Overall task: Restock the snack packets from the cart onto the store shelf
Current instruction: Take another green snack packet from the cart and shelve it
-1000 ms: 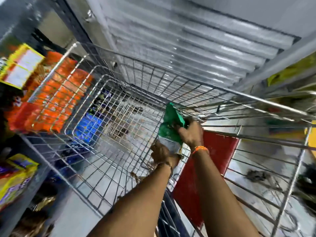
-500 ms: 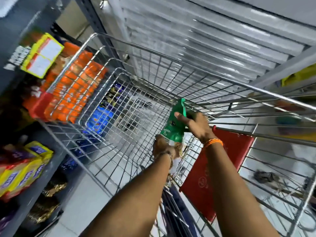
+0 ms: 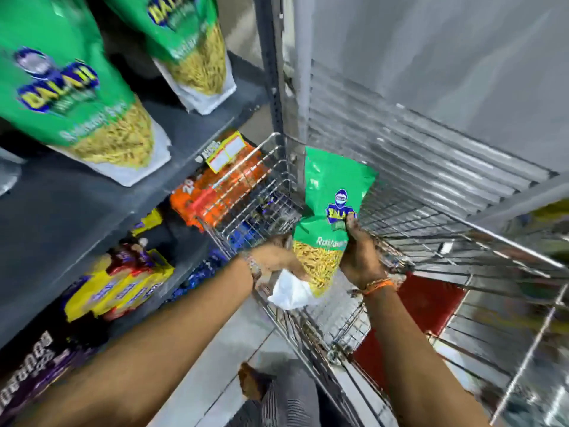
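A green snack packet [image 3: 331, 208] with yellow sticks printed on it and a white bottom is held upright over the wire cart [image 3: 431, 241]. My left hand [image 3: 277, 257] grips its lower left side. My right hand [image 3: 358, 254] grips its right edge near the logo. The dark shelf [image 3: 77, 211] at left carries two matching green packets, one [image 3: 70, 97] at the near left and another [image 3: 191, 47] farther along. No other packets show inside the cart basket.
Lower shelves at left hold orange packs [image 3: 221, 186], yellow boxes [image 3: 123, 288] and purple packs [image 3: 30, 365]. A yellow price tag [image 3: 226, 152] hangs on the shelf edge. A ribbed metal shutter [image 3: 415, 149] stands behind the cart. A red panel [image 3: 415, 318] sits on the cart's near side.
Both hands have lifted the green packet up out of the cart and turned it face-on. The view has swung up and left, bringing the upper shelf with green packets into sight.
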The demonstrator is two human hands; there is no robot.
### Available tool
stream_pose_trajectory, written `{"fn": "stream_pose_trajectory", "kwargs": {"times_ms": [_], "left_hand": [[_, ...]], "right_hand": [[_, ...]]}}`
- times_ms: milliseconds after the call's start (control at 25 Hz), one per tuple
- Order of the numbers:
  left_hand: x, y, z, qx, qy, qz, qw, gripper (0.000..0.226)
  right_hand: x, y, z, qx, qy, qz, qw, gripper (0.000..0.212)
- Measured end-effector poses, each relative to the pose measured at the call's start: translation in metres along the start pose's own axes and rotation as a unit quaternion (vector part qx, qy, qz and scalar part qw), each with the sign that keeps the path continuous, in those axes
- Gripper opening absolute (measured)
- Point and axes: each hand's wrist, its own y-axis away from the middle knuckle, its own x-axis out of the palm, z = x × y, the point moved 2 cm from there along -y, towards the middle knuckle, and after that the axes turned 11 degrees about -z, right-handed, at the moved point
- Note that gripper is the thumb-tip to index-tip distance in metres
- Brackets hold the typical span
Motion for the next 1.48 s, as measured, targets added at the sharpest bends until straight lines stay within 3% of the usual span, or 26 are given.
{"fn": "stream_pose_trajectory", "kwargs": {"times_ms": [80, 240, 320, 400, 520, 640, 760, 1160, 1280, 1400, 1480], "left_hand": [[-0.03, 0.035, 0.002, 0.063, 0.058, -0.004, 0.996, 0.032], [-0.097, 0.094, 0.02, 0.205, 0.202, -0.045, 0.957, 0.043], [-0.136, 0.123, 0.036, 0.257, 0.326, -0.116, 0.902, 0.033], [-0.171, 0.151, 0.052, 0.285, 0.441, -0.209, 0.825, 0.028], [-0.219, 0.182, 0.077, 0.326, 0.474, -0.329, 0.749, 0.032], [-0.262, 0.208, 0.093, 0.345, 0.508, -0.365, 0.699, 0.02], [-0.308, 0.213, 0.103, 0.33, 0.566, -0.384, 0.65, 0.016], [-0.364, 0.184, 0.108, 0.306, 0.627, -0.393, 0.6, 0.014], [-0.365, 0.184, 0.115, 0.294, 0.615, -0.4, 0.612, 0.016], [-0.359, 0.191, 0.121, 0.283, 0.596, -0.418, 0.625, 0.031], [-0.353, 0.197, 0.137, 0.27, 0.584, -0.44, 0.627, 0.039]], "right_hand": [[0.048, 0.017, 0.014, -0.007, -0.003, 0.055, 0.998, 0.079], [0.149, 0.041, 0.029, -0.083, 0.067, 0.074, 0.992, 0.034], [0.21, 0.058, 0.025, -0.137, 0.099, 0.106, 0.98, 0.022], [0.268, 0.077, 0.017, -0.212, 0.137, 0.133, 0.958, 0.011], [0.335, 0.101, -0.011, -0.276, 0.176, 0.17, 0.929, 0.02], [0.391, 0.117, -0.042, -0.291, 0.189, 0.2, 0.916, 0.049], [0.44, 0.118, -0.065, -0.305, 0.179, 0.202, 0.913, 0.036], [0.474, 0.085, -0.106, -0.304, 0.222, 0.205, 0.904, 0.037], [0.467, 0.089, -0.104, -0.288, 0.248, 0.211, 0.9, 0.03], [0.455, 0.097, -0.1, -0.222, 0.198, 0.218, 0.93, 0.033], [0.442, 0.098, -0.103, -0.202, 0.188, 0.211, 0.938, 0.014]]}}
